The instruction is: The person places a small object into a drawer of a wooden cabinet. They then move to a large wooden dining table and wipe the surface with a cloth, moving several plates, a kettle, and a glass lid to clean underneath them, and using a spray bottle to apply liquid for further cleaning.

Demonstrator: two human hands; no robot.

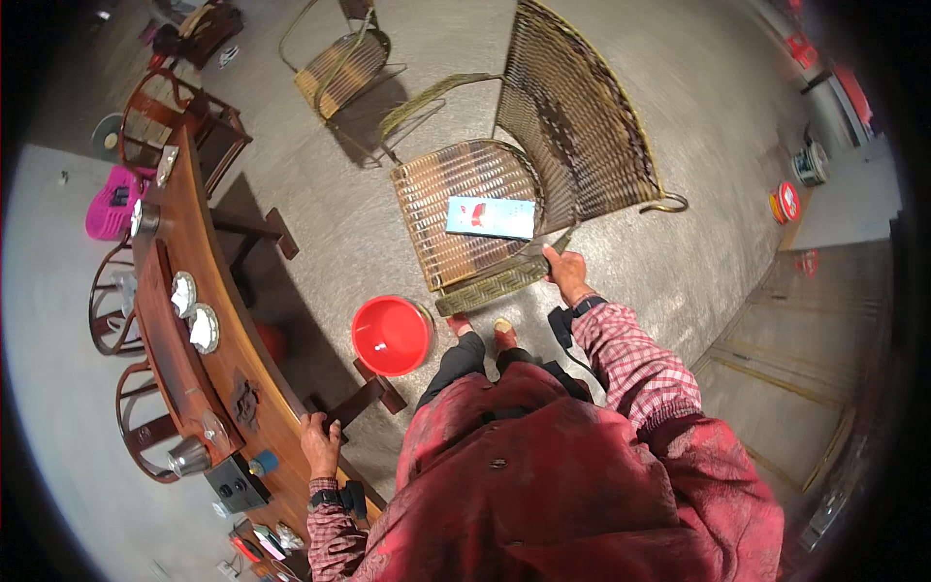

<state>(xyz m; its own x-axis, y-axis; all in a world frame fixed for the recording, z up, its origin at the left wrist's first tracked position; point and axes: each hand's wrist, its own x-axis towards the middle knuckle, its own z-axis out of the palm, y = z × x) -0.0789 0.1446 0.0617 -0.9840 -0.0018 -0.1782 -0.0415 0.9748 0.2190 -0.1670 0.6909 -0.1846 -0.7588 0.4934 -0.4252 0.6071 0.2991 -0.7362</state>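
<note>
My right hand [567, 275] grips the back end of a woven armrest [494, 287] on a wicker armchair. A flat light-blue box [491, 217] with a red picture and writing lies on the chair's woven seat [429, 204]. The tall curved backrest [574, 124] stands beyond it. My left hand [320, 444] rests on the near edge of a long wooden table [280, 429], holding nothing, its fingers somewhat apart. On the floor between table and chair, close to my feet, is a red plastic basin [393, 336].
A second wicker chair [342, 73] stands farther off. Along the table are a wooden tea tray [171, 327], two dishes with white contents [204, 329], a metal pot [190, 457] and a black appliance [237, 484]. Wooden chairs [142, 429] line its far side. Table feet [382, 389] jut near the basin.
</note>
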